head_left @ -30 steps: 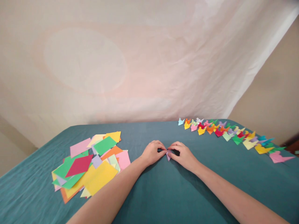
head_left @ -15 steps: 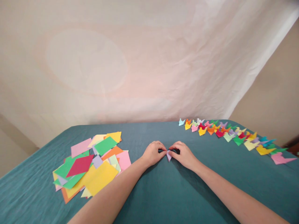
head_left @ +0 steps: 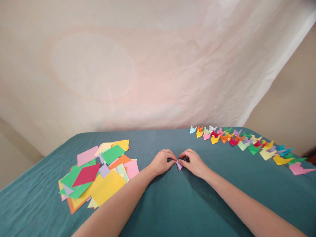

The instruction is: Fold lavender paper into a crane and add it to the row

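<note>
A small folded piece of lilac paper (head_left: pixel 179 166) is held between both hands near the middle of the table, its pointed end downward. My left hand (head_left: pixel 163 162) pinches its upper left side between thumb and fingers. From the other side, my right hand (head_left: pixel 192 162) pinches the upper right part in the same way. The fingertips of the two hands nearly meet and cover the top of the paper, so its full folded shape is hidden.
Loose coloured paper sheets (head_left: pixel 108 186) lie in a heap on the left, partly behind my left forearm. Rows of small folded paper birds (head_left: pixel 243 144) stand along the right and far side. A dark green cloth (head_left: pixel 170 207) covers the table; a pale sheet (head_left: pixel 158 65) hangs behind.
The whole view has shifted slightly, so the paper heap and birds sit a little further right. Both hands keep their pinch on the lilac paper, with barely any movement.
</note>
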`<state>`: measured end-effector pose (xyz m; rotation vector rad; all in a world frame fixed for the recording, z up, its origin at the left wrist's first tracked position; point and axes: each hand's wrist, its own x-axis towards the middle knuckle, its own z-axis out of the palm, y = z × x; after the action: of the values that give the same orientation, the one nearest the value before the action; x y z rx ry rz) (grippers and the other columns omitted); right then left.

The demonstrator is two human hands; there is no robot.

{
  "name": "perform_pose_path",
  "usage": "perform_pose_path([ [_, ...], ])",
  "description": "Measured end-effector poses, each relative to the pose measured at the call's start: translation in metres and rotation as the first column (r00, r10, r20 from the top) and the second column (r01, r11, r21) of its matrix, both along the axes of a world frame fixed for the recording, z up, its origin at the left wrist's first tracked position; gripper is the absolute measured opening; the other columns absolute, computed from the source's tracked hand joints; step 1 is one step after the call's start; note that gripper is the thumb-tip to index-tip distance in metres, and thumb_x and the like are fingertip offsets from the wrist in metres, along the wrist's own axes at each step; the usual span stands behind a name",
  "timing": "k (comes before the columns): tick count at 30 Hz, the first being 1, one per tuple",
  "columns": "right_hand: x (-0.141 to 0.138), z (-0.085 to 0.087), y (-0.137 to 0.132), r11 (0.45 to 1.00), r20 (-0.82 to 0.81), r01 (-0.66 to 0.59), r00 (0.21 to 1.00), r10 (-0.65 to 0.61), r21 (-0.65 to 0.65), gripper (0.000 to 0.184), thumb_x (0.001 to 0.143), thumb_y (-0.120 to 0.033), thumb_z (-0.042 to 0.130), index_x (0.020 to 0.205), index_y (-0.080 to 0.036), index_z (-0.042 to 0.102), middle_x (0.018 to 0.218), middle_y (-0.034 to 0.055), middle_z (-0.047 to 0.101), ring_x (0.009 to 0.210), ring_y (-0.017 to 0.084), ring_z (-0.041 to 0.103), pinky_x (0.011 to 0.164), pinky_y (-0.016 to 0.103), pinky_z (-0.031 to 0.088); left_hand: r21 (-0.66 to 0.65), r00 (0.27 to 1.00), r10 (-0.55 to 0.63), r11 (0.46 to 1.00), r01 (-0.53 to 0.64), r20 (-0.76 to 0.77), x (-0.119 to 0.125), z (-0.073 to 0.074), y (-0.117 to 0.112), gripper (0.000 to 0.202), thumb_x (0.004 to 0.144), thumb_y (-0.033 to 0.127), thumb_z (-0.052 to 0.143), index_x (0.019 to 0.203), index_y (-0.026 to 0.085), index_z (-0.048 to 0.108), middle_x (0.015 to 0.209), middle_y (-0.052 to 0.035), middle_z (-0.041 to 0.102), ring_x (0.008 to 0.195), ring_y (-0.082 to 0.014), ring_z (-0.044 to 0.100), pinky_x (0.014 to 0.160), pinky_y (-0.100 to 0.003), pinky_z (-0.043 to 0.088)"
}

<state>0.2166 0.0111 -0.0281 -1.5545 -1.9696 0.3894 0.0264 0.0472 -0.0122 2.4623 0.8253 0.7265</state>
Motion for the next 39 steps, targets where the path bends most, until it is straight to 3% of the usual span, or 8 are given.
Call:
perform_pose_path([
  [12,-0.011,0.018,0.002,0.969,0.161,0.172,0.976,-0.144,-0.179,0.017,0.073,-0.035,0.06,0.077,-0.02,0.068,0.088,0.007,0.06,0.086,0.021,0.058,0.075,0.031,0.041,-0.027,1.0,0.024,0.999,-0.024,0.0,0.0,-0.001,0.0,0.011,0.076,0.018,0.06,0.079,0.02,0.071,0.088,-0.0017,0.067,0.088,-0.016,0.058,0.085,-0.028,0.042],
  [18,-0.011,0.021,0.002,0.958,0.19,0.192,0.97,-0.152,-0.214,0.018,0.073,-0.036,0.059,0.078,-0.022,0.069,0.091,0.0071,0.062,0.087,0.022,0.059,0.075,0.033,0.041,-0.018,1.0,0.028,0.999,-0.028,0.002,0.0,0.0,-0.001,0.011,0.077,0.017,0.06,0.079,0.02,0.071,0.088,-0.0019,0.066,0.087,-0.0157,0.058,0.085,-0.028,0.042],
  [28,-0.006,0.01,-0.003,0.968,0.056,0.139,0.99,-0.13,-0.209,0.022,0.067,-0.035,0.066,0.083,-0.019,0.066,0.093,0.0069,0.062,0.08,0.019,0.059,0.07,0.029,0.044,-0.022,1.0,0.017,1.0,-0.017,0.011,0.0,0.0,-0.001,0.011,0.077,0.018,0.061,0.08,0.02,0.071,0.088,-0.0019,0.066,0.087,-0.0159,0.058,0.085,-0.028,0.042],
  [33,-0.006,0.0,0.008,0.977,-0.108,0.06,0.991,-0.084,-0.204,0.007,0.07,-0.023,0.062,0.076,-0.019,0.062,0.074,0.0022,0.066,0.068,0.016,0.06,0.063,0.026,0.043,-0.015,1.0,0.009,1.0,-0.009,-0.001,-0.001,0.0,0.0,0.011,0.077,0.018,0.06,0.08,0.02,0.071,0.087,-0.002,0.067,0.087,-0.0158,0.058,0.085,-0.027,0.042],
  [39,-0.009,-0.004,0.022,0.99,-0.156,0.023,0.987,-0.046,-0.141,0.01,0.076,-0.023,0.057,0.084,-0.019,0.061,0.075,0.0007,0.067,0.067,0.014,0.061,0.063,0.025,0.044,0.021,0.998,0.058,0.998,-0.058,-0.017,-0.005,-0.001,0.005,0.014,0.077,0.021,0.061,0.089,0.021,0.069,0.091,-0.0023,0.065,0.09,-0.0172,0.057,0.086,-0.029,0.042],
])
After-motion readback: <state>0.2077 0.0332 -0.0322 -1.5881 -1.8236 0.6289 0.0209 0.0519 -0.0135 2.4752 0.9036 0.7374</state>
